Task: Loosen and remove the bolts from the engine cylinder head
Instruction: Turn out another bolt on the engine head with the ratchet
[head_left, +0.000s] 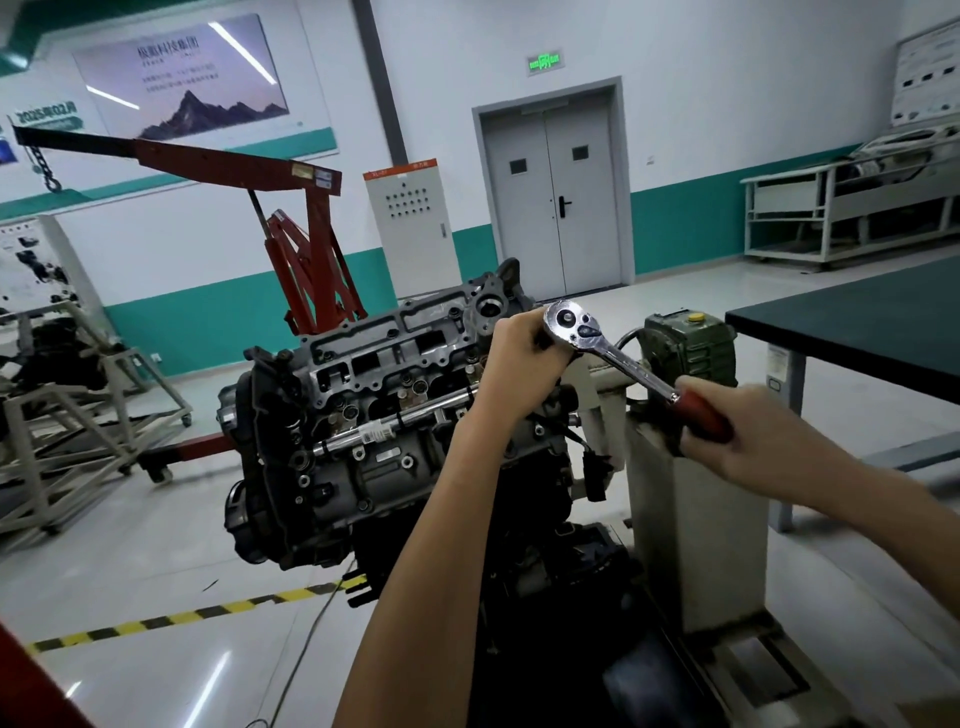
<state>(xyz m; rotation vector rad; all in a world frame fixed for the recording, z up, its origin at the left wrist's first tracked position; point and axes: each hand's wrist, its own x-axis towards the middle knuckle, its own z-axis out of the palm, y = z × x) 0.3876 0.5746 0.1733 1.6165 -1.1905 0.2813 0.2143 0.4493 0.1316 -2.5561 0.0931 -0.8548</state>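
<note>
The grey engine cylinder head (395, 348) sits tilted on a stand in the middle of the view, with several bolts showing along its top face. A chrome ratchet wrench (576, 327) with a red handle is held above the head's right end. My left hand (519, 358) grips the part under the ratchet head; what hangs below it is hidden by my fingers. My right hand (743, 436) grips the red handle (698, 410), out to the right of the engine.
A red engine hoist (311, 249) stands behind the engine. A dark-topped workbench (857, 322) is at the right, a green gearbox (685, 343) on the stand beside the engine. A metal frame cart (67, 415) is at the left. Yellow-black floor tape (182, 618) runs below.
</note>
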